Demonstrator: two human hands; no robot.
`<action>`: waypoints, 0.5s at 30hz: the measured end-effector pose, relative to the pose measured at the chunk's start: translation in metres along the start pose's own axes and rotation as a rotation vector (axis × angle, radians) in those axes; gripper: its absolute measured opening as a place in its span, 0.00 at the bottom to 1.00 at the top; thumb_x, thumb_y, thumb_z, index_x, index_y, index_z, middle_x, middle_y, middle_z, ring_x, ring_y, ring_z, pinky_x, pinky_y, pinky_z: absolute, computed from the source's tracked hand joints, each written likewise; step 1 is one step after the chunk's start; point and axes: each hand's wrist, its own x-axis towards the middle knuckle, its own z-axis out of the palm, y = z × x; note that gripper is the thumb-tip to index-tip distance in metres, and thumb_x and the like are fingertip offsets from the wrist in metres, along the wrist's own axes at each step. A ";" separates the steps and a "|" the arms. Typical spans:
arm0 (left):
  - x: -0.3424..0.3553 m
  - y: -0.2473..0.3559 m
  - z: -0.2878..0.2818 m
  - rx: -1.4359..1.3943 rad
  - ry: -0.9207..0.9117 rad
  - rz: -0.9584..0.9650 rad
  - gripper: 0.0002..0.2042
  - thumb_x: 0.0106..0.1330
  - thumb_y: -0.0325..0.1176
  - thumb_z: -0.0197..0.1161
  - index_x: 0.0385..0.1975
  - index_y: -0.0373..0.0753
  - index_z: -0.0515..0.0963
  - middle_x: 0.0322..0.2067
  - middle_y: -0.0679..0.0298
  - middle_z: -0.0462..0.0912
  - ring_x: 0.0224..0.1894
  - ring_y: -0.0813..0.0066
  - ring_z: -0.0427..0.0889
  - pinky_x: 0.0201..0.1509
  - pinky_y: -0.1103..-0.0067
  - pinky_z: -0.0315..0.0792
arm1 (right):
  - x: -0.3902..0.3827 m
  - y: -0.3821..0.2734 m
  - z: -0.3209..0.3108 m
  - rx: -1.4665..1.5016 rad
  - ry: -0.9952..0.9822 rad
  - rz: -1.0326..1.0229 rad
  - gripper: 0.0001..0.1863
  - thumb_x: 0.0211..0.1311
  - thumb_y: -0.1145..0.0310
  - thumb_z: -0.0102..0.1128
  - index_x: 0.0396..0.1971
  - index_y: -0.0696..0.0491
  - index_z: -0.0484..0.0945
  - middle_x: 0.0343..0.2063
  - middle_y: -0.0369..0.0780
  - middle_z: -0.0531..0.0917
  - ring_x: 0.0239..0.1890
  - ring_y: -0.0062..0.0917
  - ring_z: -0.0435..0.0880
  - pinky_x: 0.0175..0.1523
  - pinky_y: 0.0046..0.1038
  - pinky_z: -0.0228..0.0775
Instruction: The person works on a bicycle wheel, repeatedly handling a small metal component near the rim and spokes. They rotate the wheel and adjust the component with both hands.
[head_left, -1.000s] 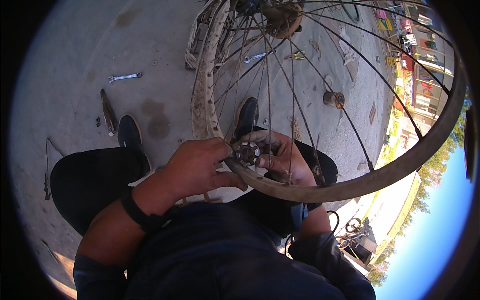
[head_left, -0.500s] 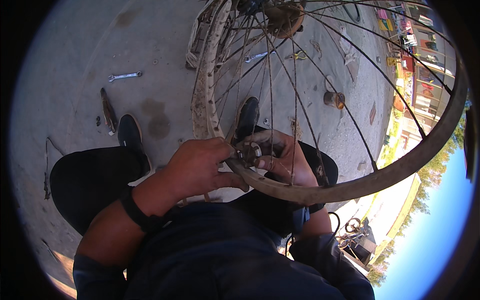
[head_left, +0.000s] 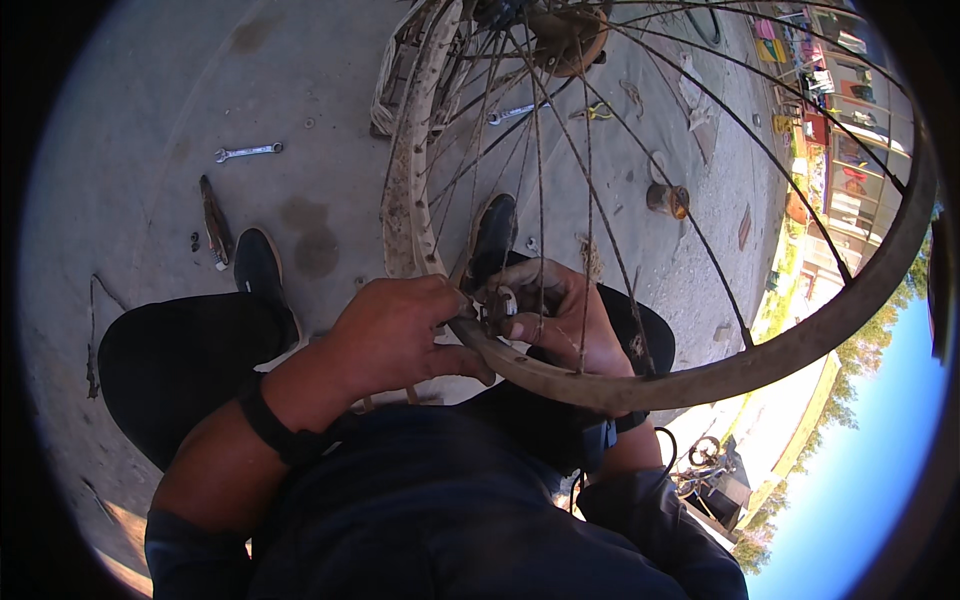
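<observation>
Round tool (head_left: 505, 300) turned more edge-on, btwn thumb & fingers of R grip (head_left: 580, 322).

wheel (head_left: 690, 390) cut off above, metal tool (head_left: 505, 303) partly hidden in right hand (head_left: 600, 335)

Flat, dim shade covers the grey ground (head_left: 150, 130), and the dark shirt (head_left: 430, 510) at 6 o'clock sinks almost to black. The strongest brightness sits at 4 o'clock, a pale area (head_left: 770, 405) burning out white beside vivid sky (head_left: 850, 510). A warm sunlit patch (head_left: 130, 530) glows at 8 o'clock. Fisheye distortion bends the building (head_left: 850, 215) between 2 and 3 o'clock; black vignetting rings the view. Near centre, the small metal part (head_left: 497, 304) looks indistinct.
</observation>
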 end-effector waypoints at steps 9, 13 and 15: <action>0.000 -0.001 0.000 -0.016 0.011 0.013 0.28 0.48 0.58 0.78 0.36 0.37 0.84 0.33 0.59 0.82 0.35 0.57 0.85 0.39 0.66 0.78 | -0.004 -0.014 0.014 -0.035 0.085 -0.003 0.19 0.56 0.74 0.76 0.46 0.59 0.79 0.39 0.38 0.87 0.42 0.19 0.85 0.51 0.24 0.76; 0.000 0.000 -0.001 -0.006 -0.026 -0.007 0.29 0.44 0.49 0.83 0.44 0.40 0.82 0.36 0.60 0.83 0.38 0.55 0.86 0.41 0.67 0.79 | -0.003 -0.013 0.014 -0.112 0.105 -0.023 0.18 0.56 0.74 0.77 0.44 0.58 0.79 0.35 0.37 0.86 0.39 0.18 0.84 0.46 0.23 0.75; -0.001 -0.003 0.001 -0.012 -0.020 0.000 0.29 0.44 0.49 0.83 0.44 0.40 0.82 0.36 0.60 0.83 0.38 0.55 0.86 0.41 0.66 0.79 | -0.002 -0.013 0.016 -0.128 0.114 -0.041 0.18 0.55 0.74 0.77 0.43 0.58 0.79 0.34 0.36 0.86 0.37 0.17 0.84 0.43 0.22 0.75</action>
